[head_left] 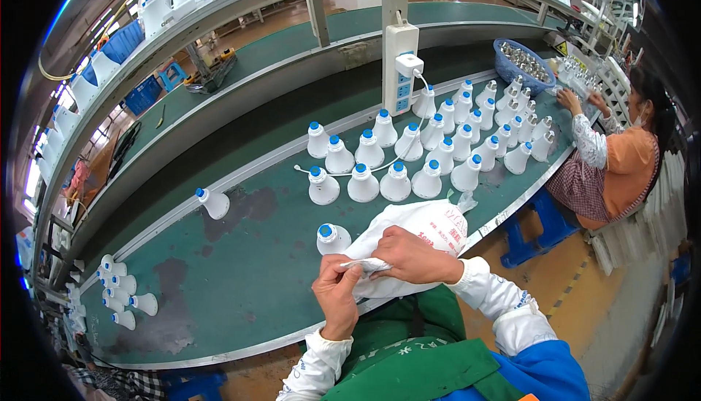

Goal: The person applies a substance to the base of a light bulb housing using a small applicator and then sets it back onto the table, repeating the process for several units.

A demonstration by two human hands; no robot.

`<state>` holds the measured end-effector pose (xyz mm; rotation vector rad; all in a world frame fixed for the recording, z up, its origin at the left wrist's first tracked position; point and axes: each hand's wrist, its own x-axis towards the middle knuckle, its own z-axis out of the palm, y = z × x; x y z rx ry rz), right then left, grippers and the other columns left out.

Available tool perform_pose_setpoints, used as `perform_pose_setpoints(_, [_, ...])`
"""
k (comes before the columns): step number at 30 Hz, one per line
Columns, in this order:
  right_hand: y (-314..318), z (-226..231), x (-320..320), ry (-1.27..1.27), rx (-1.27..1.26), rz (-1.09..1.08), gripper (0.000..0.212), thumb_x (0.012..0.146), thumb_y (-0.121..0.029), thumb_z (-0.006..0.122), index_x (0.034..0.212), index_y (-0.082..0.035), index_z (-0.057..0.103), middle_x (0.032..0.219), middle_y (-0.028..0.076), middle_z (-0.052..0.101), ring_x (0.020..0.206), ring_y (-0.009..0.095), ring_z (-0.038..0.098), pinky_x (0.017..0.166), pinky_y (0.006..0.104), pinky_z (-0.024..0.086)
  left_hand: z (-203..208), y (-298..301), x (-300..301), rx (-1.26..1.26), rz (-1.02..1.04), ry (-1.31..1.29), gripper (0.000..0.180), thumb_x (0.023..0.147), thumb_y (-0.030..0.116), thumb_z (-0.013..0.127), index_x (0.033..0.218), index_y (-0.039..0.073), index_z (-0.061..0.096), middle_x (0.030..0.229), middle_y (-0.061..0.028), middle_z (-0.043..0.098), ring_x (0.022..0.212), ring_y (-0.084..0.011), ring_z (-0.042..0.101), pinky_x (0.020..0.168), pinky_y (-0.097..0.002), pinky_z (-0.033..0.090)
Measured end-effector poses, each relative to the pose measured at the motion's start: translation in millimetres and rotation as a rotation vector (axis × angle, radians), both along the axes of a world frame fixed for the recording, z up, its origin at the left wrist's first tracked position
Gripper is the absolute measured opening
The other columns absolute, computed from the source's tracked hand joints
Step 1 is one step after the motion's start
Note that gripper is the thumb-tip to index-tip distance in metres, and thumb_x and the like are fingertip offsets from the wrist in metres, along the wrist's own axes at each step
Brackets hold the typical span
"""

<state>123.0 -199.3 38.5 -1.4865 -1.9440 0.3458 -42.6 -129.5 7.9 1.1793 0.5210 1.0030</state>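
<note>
A white plastic bag [431,218] with red print lies bunched at the front edge of the green bench, close to my body. My left hand [338,291] pinches a twisted end of the bag between thumb and fingers. Beside it, my right hand [412,255] grips the gathered plastic with its fingers curled. What the bag holds is hidden. Just beyond my left hand stands one white cone-shaped bulb housing [334,239] with a blue top, partly covered by the bag.
Several bulb housings [363,183] stand in rows farther back, with a white cable [380,166] among them. A power strip [401,69] hangs on a post. A blue basket [499,54] of metal caps stands far right, near a seated person [621,160]. More housings [120,284] sit left.
</note>
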Motion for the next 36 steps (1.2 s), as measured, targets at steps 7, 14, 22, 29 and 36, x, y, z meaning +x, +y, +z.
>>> perform_pose_setpoints(7, [1.2,-3.9,9.4,0.092,-0.001,0.047,0.019,0.079,-0.024,0.068,0.080,-0.007,0.059,0.068,0.008,0.058,0.071,0.028,0.054,0.081,0.0365,0.039,-6.0,-5.9,11.9,-0.050,-0.172,-0.052,0.022,0.077,-0.005,0.068,0.099,-0.001,0.067,0.108,-0.0021,0.052,0.092,-0.0112,0.053,0.080,-0.0248,0.042])
perform_pose_setpoints(14, [-2.9,7.6,2.2,0.149,-0.145,-0.064,0.036,0.071,-0.031,0.075,0.092,-0.005,0.062,0.081,0.012,0.062,0.083,0.032,0.053,0.081,0.0395,0.041,-10.7,-6.3,19.3,-0.139,-0.176,-0.069,0.024,0.078,-0.004,0.069,0.101,-0.002,0.067,0.110,-0.0026,0.052,0.095,-0.0120,0.052,0.081,-0.0252,0.043])
perform_pose_setpoints(22, [-5.2,12.0,3.3,0.202,-0.236,-0.123,0.046,0.067,-0.028,0.080,0.104,-0.006,0.064,0.087,0.007,0.062,0.088,0.026,0.051,0.081,0.0376,0.042,-6.6,-10.1,23.8,-0.171,-0.134,-0.055,0.019,0.076,-0.004,0.070,0.095,-0.003,0.068,0.108,-0.0008,0.051,0.091,-0.0101,0.053,0.078,-0.0228,0.043])
perform_pose_setpoints(29, [-0.2,-0.5,7.0,0.101,-0.114,0.046,0.033,0.073,-0.031,0.075,0.096,-0.009,0.066,0.079,0.005,0.064,0.076,0.025,0.053,0.084,0.0351,0.037,-4.0,-4.2,15.0,-0.179,-0.182,-0.040,0.014,0.074,-0.007,0.069,0.088,-0.004,0.066,0.107,-0.0002,0.052,0.087,-0.0076,0.052,0.072,-0.0212,0.042])
perform_pose_setpoints(36, [-2.3,1.1,2.9,0.172,-0.089,-0.044,0.036,0.076,-0.038,0.071,0.095,-0.008,0.065,0.082,0.008,0.065,0.072,0.028,0.050,0.079,0.0368,0.039,1.4,-6.8,21.9,-0.254,-0.172,-0.068,0.029,0.078,-0.006,0.066,0.105,0.000,0.056,0.104,-0.0028,0.054,0.085,-0.0094,0.056,0.070,-0.0216,0.045])
